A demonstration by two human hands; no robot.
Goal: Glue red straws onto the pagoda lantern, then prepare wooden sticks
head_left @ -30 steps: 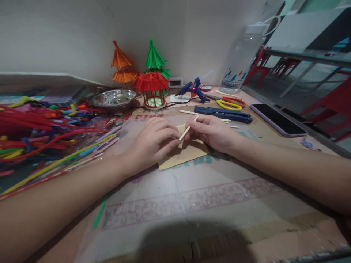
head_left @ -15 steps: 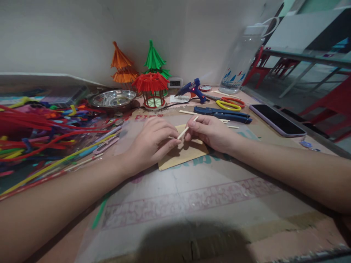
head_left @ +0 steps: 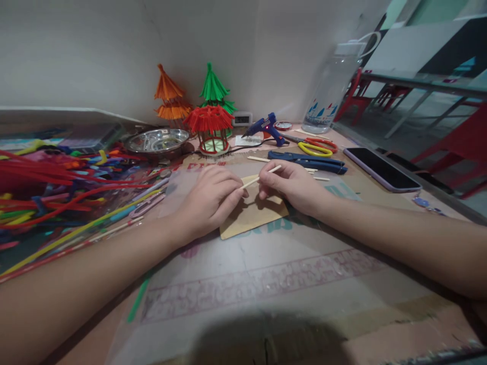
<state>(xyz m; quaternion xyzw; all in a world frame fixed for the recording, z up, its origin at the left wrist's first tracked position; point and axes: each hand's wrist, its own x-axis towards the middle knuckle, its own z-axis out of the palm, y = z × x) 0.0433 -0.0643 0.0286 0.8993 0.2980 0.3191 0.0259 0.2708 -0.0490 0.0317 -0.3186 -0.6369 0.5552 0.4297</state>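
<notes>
My left hand (head_left: 208, 200) and my right hand (head_left: 291, 185) meet over a tan cardboard piece (head_left: 253, 215) lying on the table. Both are closed in a pinch on a thin wooden stick (head_left: 261, 177), which slants up to the right between them. The left fingertips hold its lower end; the right fingers grip it near the upper end. Both forearms rest low across the table surface.
A heap of coloured straws (head_left: 57, 187) fills the left. Behind stand a steel bowl (head_left: 158, 140), red (head_left: 209, 126), orange (head_left: 171, 96) and green (head_left: 215, 86) straw pavilions, a blue glue gun (head_left: 266, 126), scissors (head_left: 317, 147), blue pliers (head_left: 308, 161), a water bottle (head_left: 329, 86) and a phone (head_left: 382, 169).
The stick has tipped flatter, its upper end now lower and further right. The hands stay together over the cardboard. The view has tilted down slightly.
</notes>
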